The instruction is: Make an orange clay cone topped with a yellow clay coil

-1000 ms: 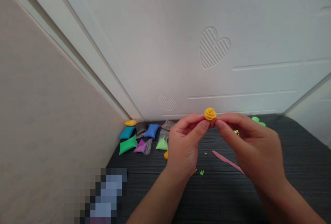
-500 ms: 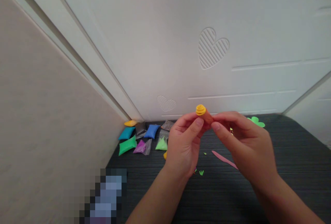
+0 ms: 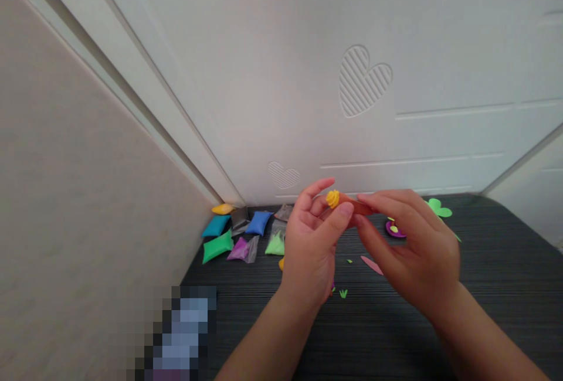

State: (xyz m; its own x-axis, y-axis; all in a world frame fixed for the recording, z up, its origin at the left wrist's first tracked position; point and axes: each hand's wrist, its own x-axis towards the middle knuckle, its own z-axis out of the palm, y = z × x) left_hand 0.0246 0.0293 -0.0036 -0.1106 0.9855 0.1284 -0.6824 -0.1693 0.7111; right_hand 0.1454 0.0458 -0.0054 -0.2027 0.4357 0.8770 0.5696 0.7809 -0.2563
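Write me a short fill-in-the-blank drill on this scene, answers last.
The left hand and right hand hold an orange cone topped with a ____ swirl.
The tool partly hidden by the right hand is ____.
The larger design on the white panel is a ____.

Missing words: yellow; pink; heart.

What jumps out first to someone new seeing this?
Probably the orange cone with its yellow swirl, held up between the left hand and right hand. Next, the bright packets on the dark table, left of the hands, and the big striped heart on the white panel above.
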